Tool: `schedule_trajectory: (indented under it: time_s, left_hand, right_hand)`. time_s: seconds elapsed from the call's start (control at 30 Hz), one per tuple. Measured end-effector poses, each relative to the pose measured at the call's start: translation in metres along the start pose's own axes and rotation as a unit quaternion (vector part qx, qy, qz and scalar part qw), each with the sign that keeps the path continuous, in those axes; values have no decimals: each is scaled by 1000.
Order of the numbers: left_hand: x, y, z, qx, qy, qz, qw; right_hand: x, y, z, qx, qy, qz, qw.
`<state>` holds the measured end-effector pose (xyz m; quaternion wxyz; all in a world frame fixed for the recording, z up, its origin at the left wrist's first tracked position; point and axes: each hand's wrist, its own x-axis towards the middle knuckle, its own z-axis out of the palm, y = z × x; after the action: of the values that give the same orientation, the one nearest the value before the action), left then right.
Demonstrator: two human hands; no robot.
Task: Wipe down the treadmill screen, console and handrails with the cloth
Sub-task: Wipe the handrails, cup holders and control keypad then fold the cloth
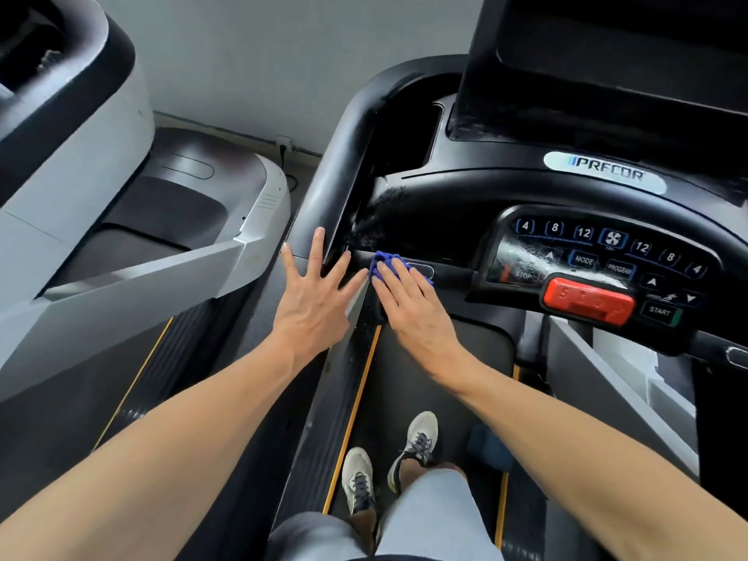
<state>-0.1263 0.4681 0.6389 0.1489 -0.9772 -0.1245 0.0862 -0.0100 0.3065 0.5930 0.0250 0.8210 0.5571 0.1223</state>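
A blue cloth (384,261) lies on the short black crossbar handrail (449,272) left of the console. My right hand (413,301) presses flat on the cloth with straight fingers, covering most of it. My left hand (313,295) is spread open, fingers straight, over the left black handrail (332,176) where it meets the side rail. The console panel (599,253) with numbered buttons and a red stop button (587,300) sits to the right, wet streaks on its left part. The dark screen (615,46) rises at the top right.
A second grey treadmill (121,220) stands to the left. The belt (425,390) with yellow edge lines runs below, and my feet in grey shoes (388,459) stand on it. A grey wall is behind the machines.
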Motion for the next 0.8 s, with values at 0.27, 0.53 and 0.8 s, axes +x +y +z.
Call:
schedule_trajectory:
  time_s: [0.27,0.53,0.8]
  left_hand:
    - [-1,-3,0,0,2,-1,1000]
    - [-6,6,-14,-136,21,-20,990]
    - [-11,34,-112,-727,-102,57,676]
  right_hand:
    - [-62,23,-9,-3,15,132,991]
    - [-67,6,-52,334,-54,200,919]
    - [-70,49,-152,583,-5,251,773]
